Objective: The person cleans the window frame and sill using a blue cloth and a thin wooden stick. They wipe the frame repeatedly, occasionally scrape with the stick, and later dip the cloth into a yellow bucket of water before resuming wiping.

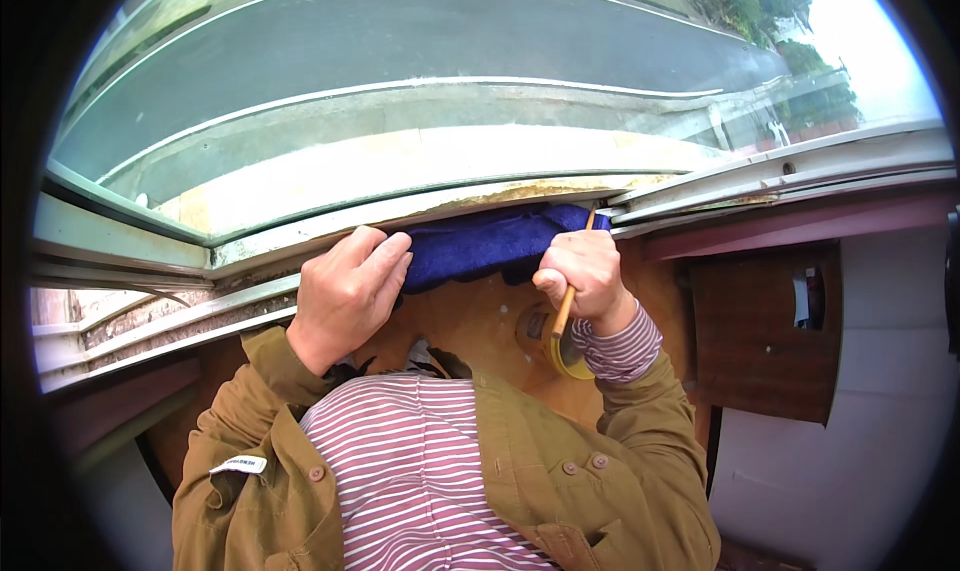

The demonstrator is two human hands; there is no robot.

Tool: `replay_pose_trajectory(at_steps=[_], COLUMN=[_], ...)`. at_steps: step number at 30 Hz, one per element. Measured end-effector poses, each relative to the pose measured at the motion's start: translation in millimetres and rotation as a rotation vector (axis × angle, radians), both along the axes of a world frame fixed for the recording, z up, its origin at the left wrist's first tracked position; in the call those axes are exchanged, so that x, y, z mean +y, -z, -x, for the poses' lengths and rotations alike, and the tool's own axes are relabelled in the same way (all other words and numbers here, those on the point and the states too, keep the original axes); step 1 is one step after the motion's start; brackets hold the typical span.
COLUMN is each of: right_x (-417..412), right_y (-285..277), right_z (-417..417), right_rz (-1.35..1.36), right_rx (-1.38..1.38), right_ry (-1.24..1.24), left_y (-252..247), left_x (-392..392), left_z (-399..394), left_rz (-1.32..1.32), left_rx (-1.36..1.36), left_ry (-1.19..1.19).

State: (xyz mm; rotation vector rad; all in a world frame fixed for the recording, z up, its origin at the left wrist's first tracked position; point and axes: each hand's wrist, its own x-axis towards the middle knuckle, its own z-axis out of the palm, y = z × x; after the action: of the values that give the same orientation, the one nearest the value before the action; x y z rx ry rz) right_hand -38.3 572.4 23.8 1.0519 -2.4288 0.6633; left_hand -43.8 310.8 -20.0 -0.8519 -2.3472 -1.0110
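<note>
A dark blue cloth [472, 247] lies along the track of a sliding window, its front edge hanging over the inner side. At the cloth's left end, my left hand [346, 295] grips it with curled fingers; the fingertips are partly hidden. My right hand [586, 275] is closed around a thin wooden stick [564, 312], which looks like a chopstick. The stick's upper end meets the cloth at its right end, near the corner of the track. Its lower end sticks out below my fist, towards me.
The window glass [420, 46] stands just beyond my hands, with a road outside. Dirt lines the exposed window track [165, 323] at left. Below, a yellow-rimmed bucket [566, 361] stands on the wooden floor [465, 316]. A dark brown wooden cabinet [765, 338] is at right.
</note>
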Motion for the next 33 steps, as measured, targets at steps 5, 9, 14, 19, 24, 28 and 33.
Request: replay_pose_trajectory(at_steps=[5,9,14,19,24,28,33], right_x=[21,10,-25,-37,-35,-43,-36], right_y=[20,32,13,11,-16,-6,8], right_z=[24,32,21,9,-38,-65,-52], right_rz=[-0.167,-0.261,-0.013,0.081,0.363,0.374,0.118], right_rx=[0.055,0.035,-0.066,0.077,0.172,0.018,0.170], right_ry=[0.160,0.283,0.322,0.227,-0.117,-0.173,-0.098], left_y=[0,0,1,1,3,4,4], left_x=[-1,-1,-2,-2,-5,-5,-5], left_z=[-1,-1,-2,-2,-2,-2,-1], left_rz=[0.005,0.004,-0.005,-0.042,-0.018,-0.020,-0.028], left_rx=[0.014,0.024,0.026,0.030,0.048,0.058,0.062], left_ry=[0.006,0.012,0.010,0.039,0.048,0.054,0.084])
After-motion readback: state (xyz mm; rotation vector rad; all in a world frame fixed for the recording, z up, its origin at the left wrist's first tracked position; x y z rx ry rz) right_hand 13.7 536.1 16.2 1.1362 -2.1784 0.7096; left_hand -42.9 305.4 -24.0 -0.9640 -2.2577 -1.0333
